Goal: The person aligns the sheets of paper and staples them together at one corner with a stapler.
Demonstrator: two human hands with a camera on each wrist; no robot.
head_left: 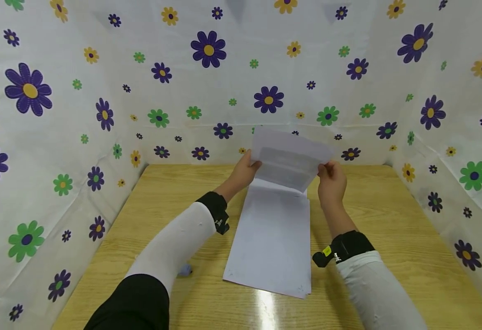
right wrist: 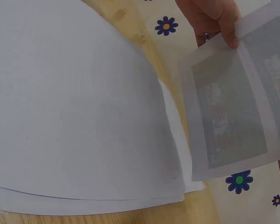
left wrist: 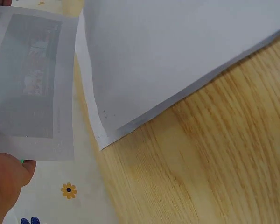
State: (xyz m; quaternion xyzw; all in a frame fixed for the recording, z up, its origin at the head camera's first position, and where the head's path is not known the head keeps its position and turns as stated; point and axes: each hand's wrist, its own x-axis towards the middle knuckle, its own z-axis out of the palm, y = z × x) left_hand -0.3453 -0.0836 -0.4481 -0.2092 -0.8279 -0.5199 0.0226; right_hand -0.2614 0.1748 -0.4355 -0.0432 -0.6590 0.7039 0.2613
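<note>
A white sheet of paper is held up between both hands above the far end of a paper stack. Dark printed blocks show faintly through it. My left hand pinches the sheet's left edge, thumb on the near side. On the opposite edge, my right hand pinches it between thumb and fingers. Below lies the stack of white paper, its sheets slightly out of line. In the right wrist view the left hand has its thumb on the printed sheet; the right hand is mostly cut off there.
The wooden table extends around the stack. A small bluish object lies beside the left forearm, partly hidden. Flower-patterned white cloth stands behind the table and along both sides. Black camera straps circle both wrists.
</note>
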